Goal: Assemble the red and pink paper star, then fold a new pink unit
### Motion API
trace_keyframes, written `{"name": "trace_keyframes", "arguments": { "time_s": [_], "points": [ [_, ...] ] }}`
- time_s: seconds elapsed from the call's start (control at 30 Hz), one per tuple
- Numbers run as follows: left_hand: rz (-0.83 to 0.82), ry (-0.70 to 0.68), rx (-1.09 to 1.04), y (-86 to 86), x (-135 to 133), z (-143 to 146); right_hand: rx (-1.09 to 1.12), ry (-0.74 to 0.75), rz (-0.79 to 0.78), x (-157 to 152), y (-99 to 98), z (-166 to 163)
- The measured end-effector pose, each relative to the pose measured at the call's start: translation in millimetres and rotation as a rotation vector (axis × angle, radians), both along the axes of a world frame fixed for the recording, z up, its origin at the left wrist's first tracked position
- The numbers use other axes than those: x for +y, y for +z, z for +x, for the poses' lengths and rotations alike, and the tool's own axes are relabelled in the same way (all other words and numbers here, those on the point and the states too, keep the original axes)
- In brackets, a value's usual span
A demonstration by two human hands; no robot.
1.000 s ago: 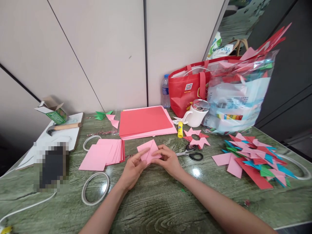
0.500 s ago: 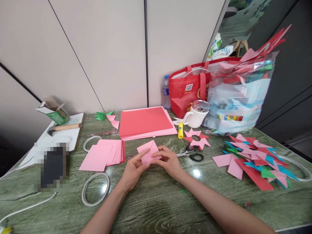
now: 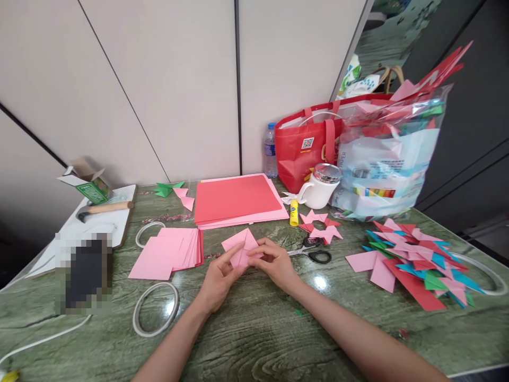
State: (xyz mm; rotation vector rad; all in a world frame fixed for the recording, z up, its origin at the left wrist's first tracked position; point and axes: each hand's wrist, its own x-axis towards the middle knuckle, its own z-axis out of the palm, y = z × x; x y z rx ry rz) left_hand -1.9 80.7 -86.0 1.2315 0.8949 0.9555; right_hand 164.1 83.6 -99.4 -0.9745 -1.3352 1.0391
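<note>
A partly folded pink paper square [image 3: 242, 245] lies on the green table [image 3: 258, 323] in front of me. My left hand [image 3: 219, 277] grips its near left edge, fingers pinched on the fold. My right hand [image 3: 275, 262] presses and pinches its right side. A fanned stack of pink squares [image 3: 167, 252] sits just left of my hands. Black-handled scissors [image 3: 314, 252] lie just right of my right hand.
Large red and pink sheets [image 3: 238, 199], a glue stick [image 3: 294, 212], a white mug [image 3: 320, 185], folded pink stars [image 3: 320, 225] and a red bag [image 3: 308, 146] stand behind. A pile of coloured folded pieces [image 3: 417, 260] lies right. Tape rings [image 3: 155, 307] and a hammer [image 3: 104, 208] lie left.
My left fingers have curled in closer over the paper's left edge, and the pink paper has shifted very slightly. Nothing else has moved.
</note>
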Motion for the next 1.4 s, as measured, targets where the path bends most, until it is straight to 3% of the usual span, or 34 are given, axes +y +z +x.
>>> {"name": "trace_keyframes", "arguments": {
  "time_s": [0.63,0.9,1.1,1.2,1.4],
  "points": [
    [-0.05,-0.044,-0.028,2.3,-1.9,1.2,0.009,0.02,-0.062,3.1,-5.8,0.3],
    [-0.142,0.008,-0.089,5.4,0.0,-1.4,0.257,0.081,-0.259,4.1,-2.6,1.4],
    [-0.205,0.003,-0.198,7.2,1.1,-2.8,0.385,0.067,-0.299,5.3,-4.7,3.4],
    [-0.166,0.027,-0.137,5.8,2.2,-3.4,0.331,0.066,-0.283,5.9,-6.7,4.0],
    [0.06,0.036,0.124,8.6,2.4,-2.5,0.256,0.031,-0.198,4.3,-1.9,3.1]
  ]
}}
